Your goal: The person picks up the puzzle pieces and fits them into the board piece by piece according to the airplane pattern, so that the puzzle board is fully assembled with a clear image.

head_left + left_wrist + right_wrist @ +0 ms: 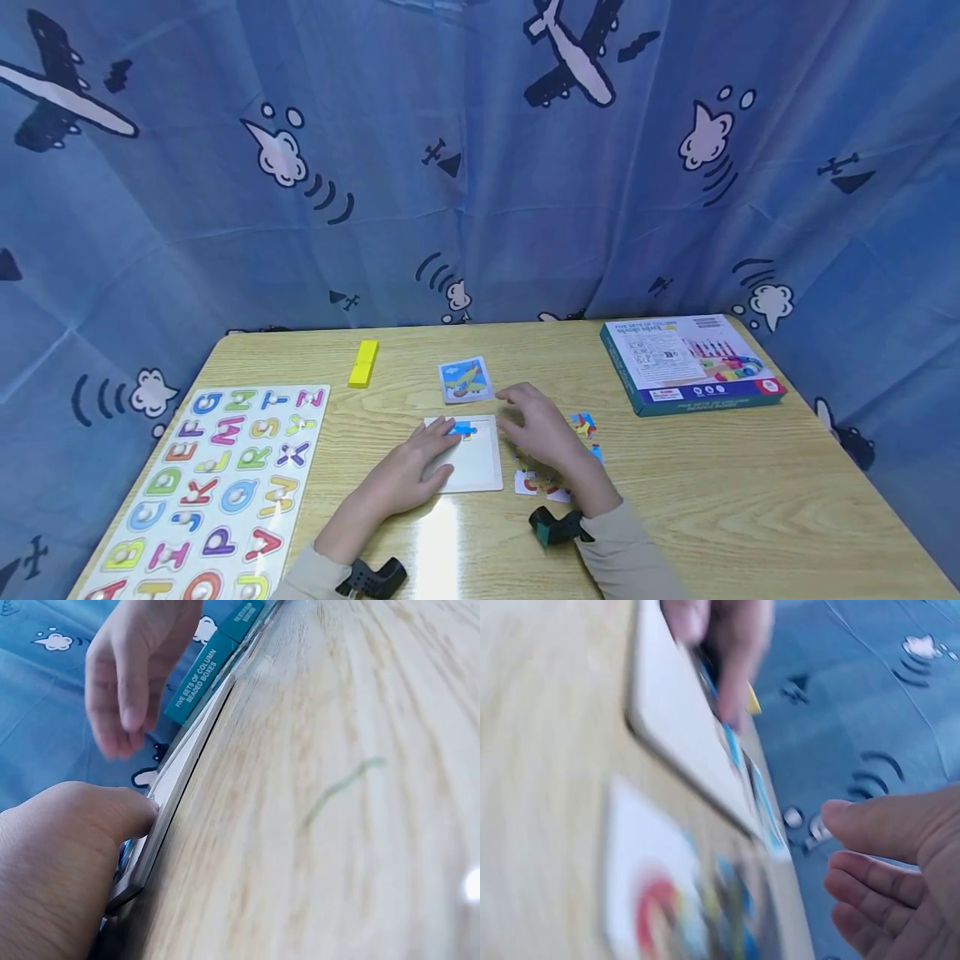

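A white puzzle board lies on the table, with blue puzzle pieces near its far edge. My left hand rests on the board's left side, fingers stretched toward those pieces, the thumb at the near rim. My right hand hovers over the right side of the board and the loose puzzle pieces; its fingers are loosely bent with nothing seen between them. Some loose pieces are hidden beneath this hand and blurred in the right wrist view. Behind the board lies a picture card.
On the left lies a white alphabet board with knobbed letters. A yellow block sits at the back left. The flat box of column beaded boxes occupies the back right. A blue curtain hangs behind the wooden table.
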Demonstrator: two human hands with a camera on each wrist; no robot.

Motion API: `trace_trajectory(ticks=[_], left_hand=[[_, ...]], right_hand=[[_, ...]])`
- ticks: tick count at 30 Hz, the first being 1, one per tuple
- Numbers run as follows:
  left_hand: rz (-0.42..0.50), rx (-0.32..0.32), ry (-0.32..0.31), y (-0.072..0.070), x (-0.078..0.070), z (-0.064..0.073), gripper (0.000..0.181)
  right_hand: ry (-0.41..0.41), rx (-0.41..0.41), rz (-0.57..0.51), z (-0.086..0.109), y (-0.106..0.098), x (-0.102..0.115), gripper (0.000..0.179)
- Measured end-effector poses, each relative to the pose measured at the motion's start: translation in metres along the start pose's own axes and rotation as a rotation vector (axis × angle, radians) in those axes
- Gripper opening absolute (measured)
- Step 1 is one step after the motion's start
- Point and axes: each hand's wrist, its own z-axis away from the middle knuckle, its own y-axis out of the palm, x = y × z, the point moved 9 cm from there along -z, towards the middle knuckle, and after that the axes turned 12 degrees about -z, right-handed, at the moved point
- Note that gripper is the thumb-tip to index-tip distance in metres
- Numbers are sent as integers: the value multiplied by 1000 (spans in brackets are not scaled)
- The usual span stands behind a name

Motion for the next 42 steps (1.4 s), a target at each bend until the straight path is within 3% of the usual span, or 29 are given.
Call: trace_trajectory(ticks=[7, 20, 31, 42], left_hand=[[-1, 10, -3, 0, 0, 1, 45], [22, -3, 14, 0, -2, -1, 45], [16, 2, 10, 0, -1, 0, 45], [21, 0, 5, 0, 0, 1, 45]], right_hand=[[43, -51, 41, 14, -41, -30, 43], [117, -58, -8, 36, -85, -89, 42], [121, 3, -65, 39, -84, -101, 34], [63, 54, -97, 39, -77, -106, 36]])
